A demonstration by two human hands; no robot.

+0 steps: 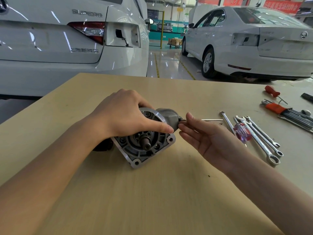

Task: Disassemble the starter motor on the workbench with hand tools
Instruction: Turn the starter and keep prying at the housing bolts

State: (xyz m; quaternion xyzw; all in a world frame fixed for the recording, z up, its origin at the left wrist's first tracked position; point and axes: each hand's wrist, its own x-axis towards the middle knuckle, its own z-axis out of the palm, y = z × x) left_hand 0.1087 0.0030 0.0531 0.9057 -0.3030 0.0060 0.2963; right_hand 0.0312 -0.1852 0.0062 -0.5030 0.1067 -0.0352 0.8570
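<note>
With the grey cast-aluminium starter motor [145, 138] mid-workbench under the gripping left hand [125, 114], the right hand [208, 138] — fingers spread, tips at its dark terminal lead — should probably ease that lead clear gently.

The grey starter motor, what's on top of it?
The left hand grips the top of the grey metal starter motor, thumb across its front flange. The housing under the palm is hidden.

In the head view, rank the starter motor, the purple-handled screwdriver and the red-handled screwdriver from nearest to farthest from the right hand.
From the right hand:
1. starter motor, at its fingertips, to its left.
2. purple-handled screwdriver, just to its right among the wrenches.
3. red-handled screwdriver, far right, near the bench's back edge.
</note>
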